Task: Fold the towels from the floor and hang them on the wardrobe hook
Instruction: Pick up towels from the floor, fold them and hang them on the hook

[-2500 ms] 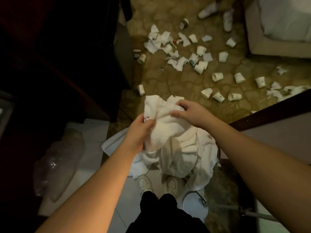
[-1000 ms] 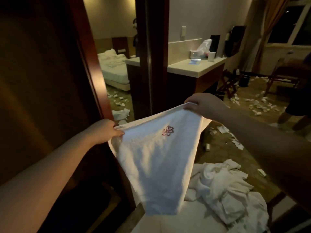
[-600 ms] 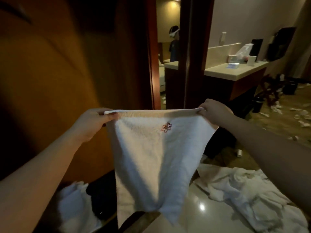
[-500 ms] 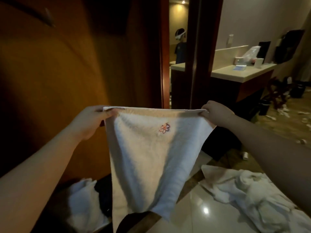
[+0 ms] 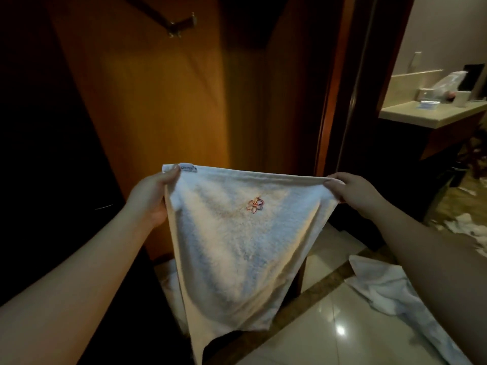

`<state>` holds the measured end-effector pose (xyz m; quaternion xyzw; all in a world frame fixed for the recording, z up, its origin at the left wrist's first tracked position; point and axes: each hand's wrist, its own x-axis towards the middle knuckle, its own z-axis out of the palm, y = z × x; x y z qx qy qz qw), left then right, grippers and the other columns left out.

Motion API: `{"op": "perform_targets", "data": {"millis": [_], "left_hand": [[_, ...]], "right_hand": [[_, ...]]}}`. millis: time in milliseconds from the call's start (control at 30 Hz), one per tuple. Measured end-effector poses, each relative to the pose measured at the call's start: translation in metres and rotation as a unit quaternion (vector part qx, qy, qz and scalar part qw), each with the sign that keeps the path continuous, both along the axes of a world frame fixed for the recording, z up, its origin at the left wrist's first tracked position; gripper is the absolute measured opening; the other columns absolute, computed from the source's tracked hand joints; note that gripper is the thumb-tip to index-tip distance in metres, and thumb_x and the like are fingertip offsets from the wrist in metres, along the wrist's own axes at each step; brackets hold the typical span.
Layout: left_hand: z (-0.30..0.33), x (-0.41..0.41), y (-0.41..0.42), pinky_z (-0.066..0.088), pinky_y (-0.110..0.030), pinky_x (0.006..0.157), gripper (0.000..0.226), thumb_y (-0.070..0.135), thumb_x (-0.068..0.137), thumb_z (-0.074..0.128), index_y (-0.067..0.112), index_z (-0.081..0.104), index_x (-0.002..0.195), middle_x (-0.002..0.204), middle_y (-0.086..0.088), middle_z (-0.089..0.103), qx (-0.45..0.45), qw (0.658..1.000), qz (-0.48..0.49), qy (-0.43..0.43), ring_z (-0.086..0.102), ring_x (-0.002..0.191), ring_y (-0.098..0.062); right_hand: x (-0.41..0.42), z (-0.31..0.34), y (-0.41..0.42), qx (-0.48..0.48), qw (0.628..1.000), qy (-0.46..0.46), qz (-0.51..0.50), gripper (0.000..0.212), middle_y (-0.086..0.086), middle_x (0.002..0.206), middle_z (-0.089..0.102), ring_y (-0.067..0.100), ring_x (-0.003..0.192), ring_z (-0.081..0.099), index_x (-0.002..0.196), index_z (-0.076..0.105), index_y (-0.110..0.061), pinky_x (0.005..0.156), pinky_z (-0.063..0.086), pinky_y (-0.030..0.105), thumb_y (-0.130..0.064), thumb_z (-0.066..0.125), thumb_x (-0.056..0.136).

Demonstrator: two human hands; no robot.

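Both hands pinch the towel (image 5: 245, 241) by its top corners: left hand (image 5: 152, 198), right hand (image 5: 350, 193). Unfolded. Next: fold, then hook (image 5: 181, 25).

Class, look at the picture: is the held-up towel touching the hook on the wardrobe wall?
Apart. The head view shows the towel stretched between both hands well below the hook, with bare wood between them.

A warm orange-brown wooden panel (image 5: 168, 83) fills the far middle, lit from above, with dark shadow to its left. A dark wooden door frame (image 5: 350, 83) stands upright to its right. Beyond it, far right, a pale tabletop (image 5: 432, 118) runs along a beige wall (image 5: 437, 30). Glossy pale floor tiles (image 5: 350, 335) at near right reflect a bright spot of light.
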<state>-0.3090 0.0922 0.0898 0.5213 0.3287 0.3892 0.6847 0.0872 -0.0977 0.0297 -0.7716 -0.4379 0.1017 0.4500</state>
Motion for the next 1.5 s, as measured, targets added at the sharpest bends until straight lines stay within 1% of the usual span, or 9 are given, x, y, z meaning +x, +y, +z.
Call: {"op": "perform_targets", "data": {"millis": [133,300,467,567,733,967,1167,1333,1500], "left_hand": [[0.001,-0.021,-0.005,0.060,-0.032,0.059,0.019,0.024,0.094,0.064,0.010,0.077,0.095,0.100,-0.012,0.077,-0.041,0.998,0.050,-0.022,0.076,0.087,-0.025],[-0.006,-0.024,-0.022,0.058,-0.043,0.074,0.021,0.026,0.098,0.061,0.010,0.071,0.106,0.101,-0.012,0.077,-0.101,0.989,0.101,-0.047,0.076,0.086,-0.027],[-0.011,-0.011,-0.051,0.057,-0.035,0.049,0.023,0.028,0.101,0.058,0.008,0.069,0.097,0.080,-0.010,0.077,-0.140,0.976,0.147,-0.083,0.075,0.067,-0.024],[-0.016,-0.001,-0.074,0.059,-0.036,0.051,0.024,0.029,0.100,0.059,0.007,0.069,0.098,0.083,-0.010,0.078,-0.141,0.972,0.157,-0.099,0.076,0.071,-0.024],[-0.034,0.021,-0.115,0.052,-0.058,0.097,0.031,0.033,0.100,0.060,0.005,0.069,0.110,0.104,-0.016,0.075,-0.090,0.981,0.153,-0.082,0.072,0.100,-0.035],[-0.036,0.055,-0.159,0.058,-0.046,0.090,0.026,0.042,0.101,0.052,0.029,0.071,0.114,0.102,0.000,0.077,0.029,0.994,0.100,-0.023,0.074,0.096,-0.018],[-0.027,0.065,-0.166,0.061,-0.026,0.078,0.034,0.048,0.102,0.046,0.037,0.064,0.128,0.108,0.007,0.075,0.111,0.988,0.104,0.024,0.072,0.096,-0.006],[-0.018,0.073,-0.169,0.035,-0.042,0.118,0.064,0.057,0.099,0.024,0.026,0.037,0.153,0.153,-0.002,0.046,0.084,0.996,0.007,-0.038,0.044,0.140,-0.014],[-0.018,0.077,-0.164,0.033,-0.028,0.117,0.070,0.053,0.096,0.020,0.021,0.024,0.158,0.162,-0.001,0.031,0.127,0.989,-0.021,-0.068,0.032,0.147,-0.010]], "right_hand": [[-0.034,-0.008,0.003,0.098,0.982,0.162,0.015,0.017,-0.011,0.096,0.077,0.010,0.088,0.074,0.100,0.075,-0.039,0.070,0.059,0.029,-0.047,0.070,0.086],[-0.067,-0.006,0.016,0.139,0.898,0.394,0.136,0.027,0.018,0.119,0.072,0.030,0.109,0.070,0.117,0.073,-0.014,0.090,0.058,0.044,-0.029,0.059,0.100],[-0.105,-0.011,0.022,0.170,0.829,0.522,0.107,0.037,0.019,0.126,0.068,0.031,0.118,0.066,0.129,0.062,-0.005,0.100,0.052,0.046,-0.028,0.062,0.099],[-0.126,-0.014,0.018,0.180,0.836,0.505,0.115,0.037,0.019,0.125,0.068,0.032,0.116,0.067,0.131,0.061,-0.007,0.096,0.054,0.045,-0.027,0.060,0.100],[-0.170,-0.010,0.008,0.150,0.882,0.433,0.106,0.032,0.011,0.116,0.074,0.030,0.107,0.071,0.125,0.067,-0.016,0.099,0.053,0.052,-0.034,0.058,0.100],[-0.232,0.016,-0.002,0.162,0.916,0.354,0.098,0.024,-0.008,0.095,0.078,0.009,0.088,0.075,0.111,0.072,-0.027,0.075,0.060,0.029,-0.043,0.058,0.099],[-0.244,0.034,-0.006,0.155,0.943,0.264,0.129,0.032,-0.003,0.105,0.075,0.012,0.101,0.070,0.122,0.069,-0.027,0.088,0.057,0.034,-0.040,0.045,0.106],[-0.236,0.043,-0.009,0.143,0.952,0.198,0.187,0.040,-0.005,0.108,0.072,0.006,0.101,0.067,0.127,0.066,-0.028,0.086,0.054,0.024,-0.047,0.038,0.105],[-0.224,0.043,-0.004,0.160,0.946,0.157,0.233,0.020,-0.019,0.105,0.072,-0.007,0.099,0.066,0.115,0.063,-0.048,0.081,0.052,0.012,-0.052,0.051,0.099]]}}
